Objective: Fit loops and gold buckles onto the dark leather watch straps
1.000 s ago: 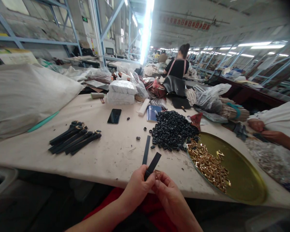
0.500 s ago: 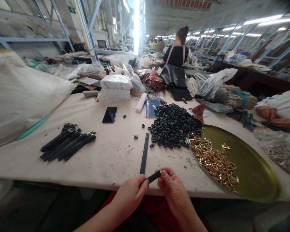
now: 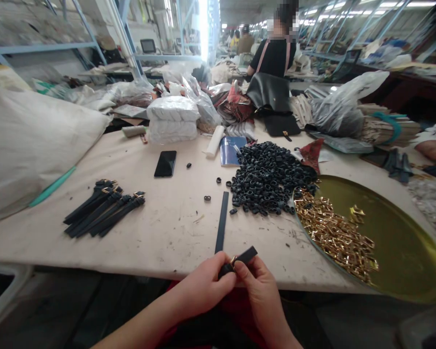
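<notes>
Near the table's front edge, my left hand (image 3: 212, 278) is closed on a dark strap (image 3: 247, 255). My right hand (image 3: 259, 286) pinches the same strap where a small gold buckle (image 3: 233, 261) sits around it; the strap's end sticks out past the buckle to the upper right. My fingers partly cover the buckle. Just beyond my left hand lies a flat dark strip (image 3: 222, 223). To the right of that strip rises a heap of small black loops (image 3: 272, 179). Finished-looking buckled straps (image 3: 103, 208) lie bundled at the left.
A round gold tray (image 3: 407, 247) at the right holds a pile of gold buckles (image 3: 337, 232). Behind are a phone (image 3: 165, 164), a blue booklet (image 3: 231, 150), wrapped white packs (image 3: 172, 118) and a black bag (image 3: 271, 92). A large white sack (image 3: 36, 145) stands left. A co-worker's hand (image 3: 434, 150) shows at far right.
The buckle has moved along the strap toward my left hand, and the strap's end now points up past it. My hands are closer together. The view has tilted down slightly.
</notes>
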Available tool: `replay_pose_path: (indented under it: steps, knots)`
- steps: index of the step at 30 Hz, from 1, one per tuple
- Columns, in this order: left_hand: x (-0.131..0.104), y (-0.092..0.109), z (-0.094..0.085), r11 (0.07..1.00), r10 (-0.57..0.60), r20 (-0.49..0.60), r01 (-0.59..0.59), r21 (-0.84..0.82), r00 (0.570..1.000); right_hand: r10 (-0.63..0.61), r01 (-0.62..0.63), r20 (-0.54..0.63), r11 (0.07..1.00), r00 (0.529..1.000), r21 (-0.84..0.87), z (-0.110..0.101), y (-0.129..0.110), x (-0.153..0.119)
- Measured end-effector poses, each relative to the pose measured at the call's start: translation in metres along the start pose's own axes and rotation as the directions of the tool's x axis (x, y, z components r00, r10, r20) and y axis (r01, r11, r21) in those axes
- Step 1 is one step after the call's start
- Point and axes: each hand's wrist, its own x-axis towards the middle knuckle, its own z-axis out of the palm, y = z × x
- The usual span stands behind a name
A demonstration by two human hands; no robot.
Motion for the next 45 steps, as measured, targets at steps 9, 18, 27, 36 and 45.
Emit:
replay_pose_path:
  steps: [9, 18, 27, 36, 45]
  knots:
    - [-0.003, -0.013, 0.009, 0.928, -0.045, 0.082, 0.072, -0.367, 0.996, 0.206, -0.221, 0.086, 0.948, 0.975, 0.229, 0.000, -0.003, -0.007]
    - [-0.029, -0.005, 0.018, 0.980, -0.038, -0.102, 0.017, -0.197, 0.994, -0.311, 0.275, 0.021, 0.801, 0.950, -0.531, -0.002, 0.003, -0.031]
    - [-0.048, -0.010, 0.018, 0.961, 0.047, -0.038, -0.056, -0.270, 0.998, -0.109, 0.147, 0.164, 0.959, 0.980, -0.241, 0.003, -0.001, -0.049]
    - [-0.022, 0.000, 0.004, 0.976, 0.128, -0.120, -0.146, -0.160, 0.985, -0.283, 0.383, 0.262, 0.595, 0.923, -0.706, -0.029, -0.055, 0.019]
    - [0.026, -0.003, -0.003, 0.961, -0.063, -0.194, 0.007, -0.277, 0.979, -0.458, 0.370, 0.172, 0.386, 0.872, -0.845, -0.048, -0.079, 0.103]
